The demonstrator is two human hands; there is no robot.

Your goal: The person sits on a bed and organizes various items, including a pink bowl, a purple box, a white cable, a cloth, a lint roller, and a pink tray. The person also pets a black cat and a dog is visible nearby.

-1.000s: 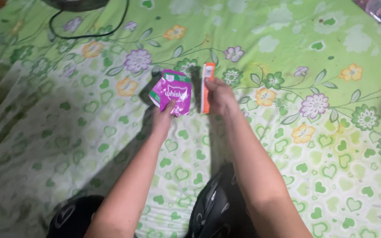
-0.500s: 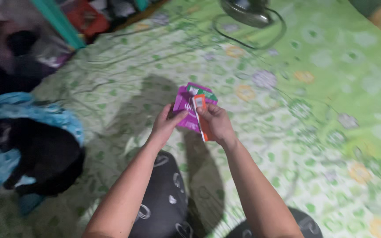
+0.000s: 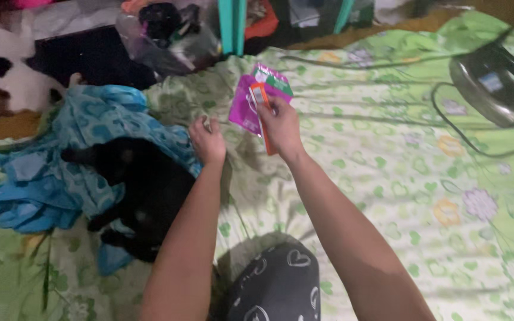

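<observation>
1. Green bedsheet [image 3: 388,178] printed with hearts and flowers covers the bed we sit on, and it fills most of the head view.
2. Nearest to us, our knee in dark fabric with pale heart outlines [image 3: 278,279] shows at the bottom edge, between our two forearms.
3. Left of our left arm, a black cat [image 3: 144,190] lies partly on a crumpled blue cloth [image 3: 60,160] spread over the sheet.
4. Our left hand [image 3: 208,139] is curled loosely with its fingers bent in; it sits just beside the blue cloth's edge, and we cannot tell whether it grips anything.
5. Our right hand [image 3: 281,125] is raised above the sheet and pinches two things together: a purple pet-food pouch [image 3: 246,104] with a green top corner, and a narrow orange stick sachet [image 3: 263,116] lying across the pouch's front.
6. Both packets are off the bed, held upright and slightly tilted, near the left hand but apart from it.
7. Farther right, a dark round-based appliance [image 3: 495,77] rests on the sheet with its black cord [image 3: 489,151] looping in front of it.
8. Beyond the bed's far edge stand teal posts [image 3: 232,27], a clear plastic bag of dark items [image 3: 168,35], and, at far left, a white cloth with black patches [image 3: 1,83]; the rest there is too blurred to name.
</observation>
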